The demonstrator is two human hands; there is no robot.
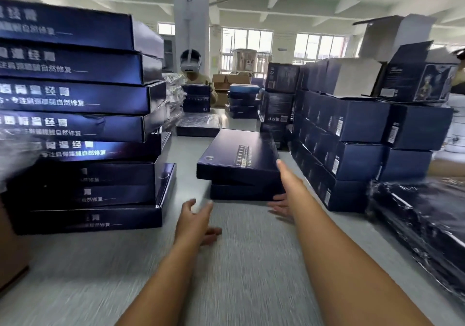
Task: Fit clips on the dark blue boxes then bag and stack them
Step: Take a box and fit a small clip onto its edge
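Fingers [281,165] straight against 2 boxes [239,154]

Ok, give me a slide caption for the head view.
Both hands, left hand and right hand, reach for two stacked dark blue boxes on the grey table.

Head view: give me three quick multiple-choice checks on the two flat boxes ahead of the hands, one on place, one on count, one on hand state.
1. Where does the tall stack of flat boxes stand?
A. person's left
B. person's right
C. on the floor

2. How many flat boxes are in the small pile ahead of the hands?
A. one
B. two
C. five

3. What is the left hand doing?
A. gripping a box
B. pinching a clip
C. open, holding nothing

Answers: 1 A, it fills the left side of the table. 2 B, one lies askew on another. 3 C, its fingers are spread short of the pile; the right hand reaches the pile's right edge.
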